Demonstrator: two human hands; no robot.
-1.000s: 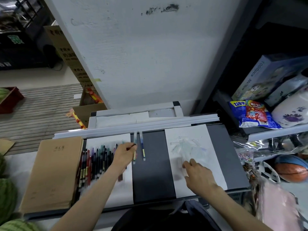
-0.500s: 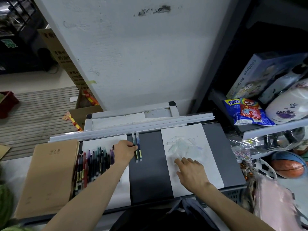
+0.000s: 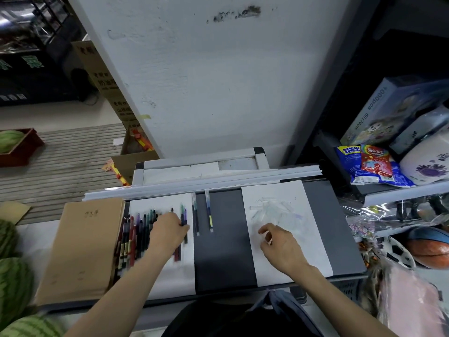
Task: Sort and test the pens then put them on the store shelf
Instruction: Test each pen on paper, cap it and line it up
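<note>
A row of several coloured pens lies on the left white sheet. My left hand rests on the right end of that row, fingertips closed on a dark pen at the sheet's right edge. Two separate pens lie side by side on the dark strip of the table. My right hand hovers over the right white sheet with loosely curled fingers and nothing in it. Just beyond it is a pile of clear plastic pieces.
A brown notebook lies left of the pens. White rails run along the table's far edge. Watermelons sit at the left. The store shelf at the right holds snack packs and a puzzle box; below is a basketball.
My left hand let go of the two pens on the dark strip and moved back left onto the row. My right hand lifted and curled its fingers.
</note>
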